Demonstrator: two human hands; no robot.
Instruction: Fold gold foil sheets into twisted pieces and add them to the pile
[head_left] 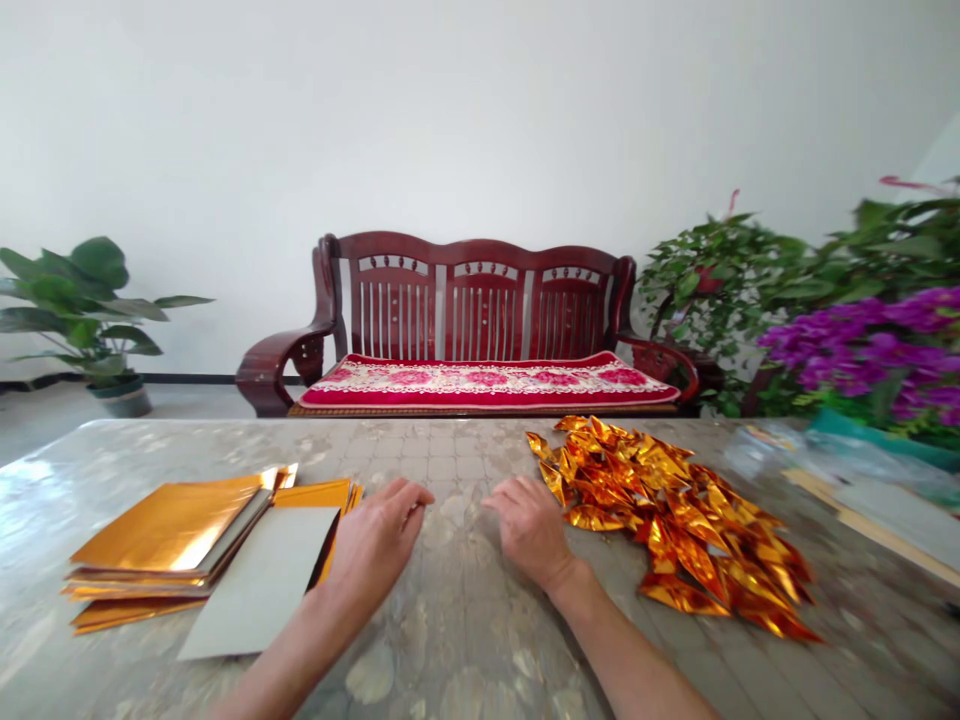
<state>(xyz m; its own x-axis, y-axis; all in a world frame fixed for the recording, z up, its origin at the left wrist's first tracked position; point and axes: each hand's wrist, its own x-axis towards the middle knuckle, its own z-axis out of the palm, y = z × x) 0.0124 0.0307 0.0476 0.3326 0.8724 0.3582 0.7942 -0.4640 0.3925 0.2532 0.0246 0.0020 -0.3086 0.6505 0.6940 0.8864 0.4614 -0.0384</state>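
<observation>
My left hand [386, 525] is over the table beside the stacks of foil paper, its fingers loosely bent and the thumb a little apart from them. No object shows in it. Opposite it, my right hand [529, 525] points inward with bent fingers, next to a heap of folded gold foil pieces [667, 510]; its thumb is mostly hidden and nothing shows in its grasp. Left of the left hand lies a stack of gold foil sheets [172, 515]. A grey-white sheet [262, 580] rests partly under my left forearm, with more gold sheets [311, 495] behind it.
The patterned table [450, 640] has a clear plastic bag [765, 450] and flat pale boards [892, 520] at the right. Purple flowers [877, 350] stand beyond them. Across the table is a red-brown wooden bench [480, 300], with a potted plant [124, 395] at the far left.
</observation>
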